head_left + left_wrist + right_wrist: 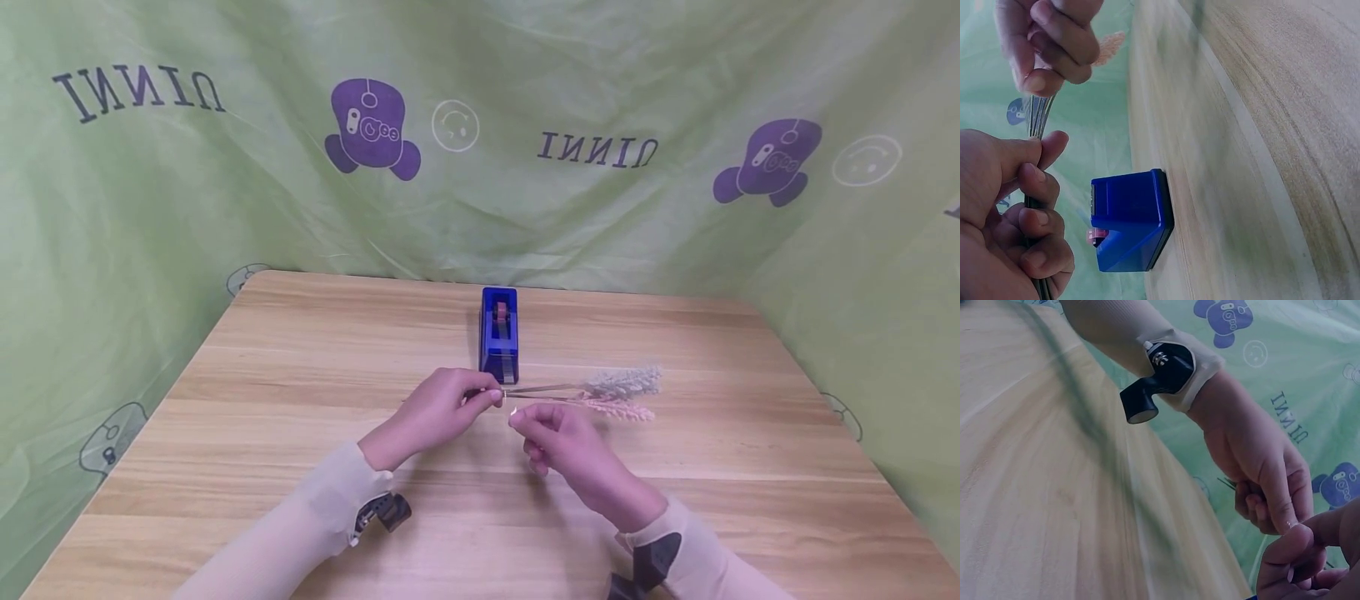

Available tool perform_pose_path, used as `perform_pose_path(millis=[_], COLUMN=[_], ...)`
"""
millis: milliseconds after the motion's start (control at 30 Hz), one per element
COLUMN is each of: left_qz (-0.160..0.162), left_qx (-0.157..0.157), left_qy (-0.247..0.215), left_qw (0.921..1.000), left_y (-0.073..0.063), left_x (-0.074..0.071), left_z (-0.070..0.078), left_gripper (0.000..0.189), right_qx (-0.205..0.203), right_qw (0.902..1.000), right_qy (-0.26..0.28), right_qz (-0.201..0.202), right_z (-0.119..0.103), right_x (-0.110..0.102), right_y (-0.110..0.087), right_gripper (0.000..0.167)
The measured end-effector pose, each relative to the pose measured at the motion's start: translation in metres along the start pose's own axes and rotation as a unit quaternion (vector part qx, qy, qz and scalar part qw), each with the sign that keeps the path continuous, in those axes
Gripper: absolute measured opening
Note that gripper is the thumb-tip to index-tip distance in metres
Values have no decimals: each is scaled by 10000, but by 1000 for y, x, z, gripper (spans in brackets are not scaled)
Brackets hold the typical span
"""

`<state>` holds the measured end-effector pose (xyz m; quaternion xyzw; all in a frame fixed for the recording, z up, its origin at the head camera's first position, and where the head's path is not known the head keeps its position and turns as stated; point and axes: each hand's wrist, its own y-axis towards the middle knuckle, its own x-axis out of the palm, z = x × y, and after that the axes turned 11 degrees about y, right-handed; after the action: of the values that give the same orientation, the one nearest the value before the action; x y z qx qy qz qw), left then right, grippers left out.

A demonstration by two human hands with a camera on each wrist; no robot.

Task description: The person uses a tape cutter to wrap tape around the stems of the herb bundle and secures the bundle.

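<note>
My left hand (438, 417) grips a small bundle of thin artificial flower stems (542, 389), the fingers curled round them in the left wrist view. The stems point right, ending in a greyish-white flower spray (624, 382) and a pink one (618, 407). Just right of and nearer than the left fingertips, my right hand (573, 454) pinches a small shiny strip that looks like clear tape (513, 412) between thumb and forefinger. In the right wrist view the two hands' fingertips are close together. A blue tape dispenser (499, 342) stands directly behind the left fingertips.
The wood-grain table (337, 350) spreads to both sides of the hands. A green printed curtain (480, 217) hangs behind it and on both sides. Black wrist cameras (392, 510) are strapped over the sleeves.
</note>
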<state>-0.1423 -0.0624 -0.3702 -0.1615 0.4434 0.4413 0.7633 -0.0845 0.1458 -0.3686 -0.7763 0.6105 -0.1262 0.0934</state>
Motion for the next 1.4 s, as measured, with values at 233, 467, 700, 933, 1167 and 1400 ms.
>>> perform_pose_path(millis=[233,467,700,933,1167,1400], left_qz=[52,60,18,171,512,763], left_qx=[114,140,91,105,5,-37], left_qy=[-87,-216,-307,-208,-566,-1019], left_qw=[9999,9997,9995,9996,9971,9919], left_y=[-1,-2,-3,-4,-4,-3], left_x=[1,2,3,8,11,14], left_z=[-2,-4,-5,-7,-8,-9], left_gripper=[18,19,19,17,14,7], right_qx=[15,-4,-83,-206,-177,-283], right_qw=[10000,9999,9992,9985,9982,9979], right_qy=[55,-85,-358,-454,-422,-410], right_qz=[44,75,133,204,393,422], right_z=[10,15,19,19,18,17], right_x=[2,2,1,1,2,1], right_y=[5,11,18,25,27,28], right_gripper=[22,29,34,40,37,38])
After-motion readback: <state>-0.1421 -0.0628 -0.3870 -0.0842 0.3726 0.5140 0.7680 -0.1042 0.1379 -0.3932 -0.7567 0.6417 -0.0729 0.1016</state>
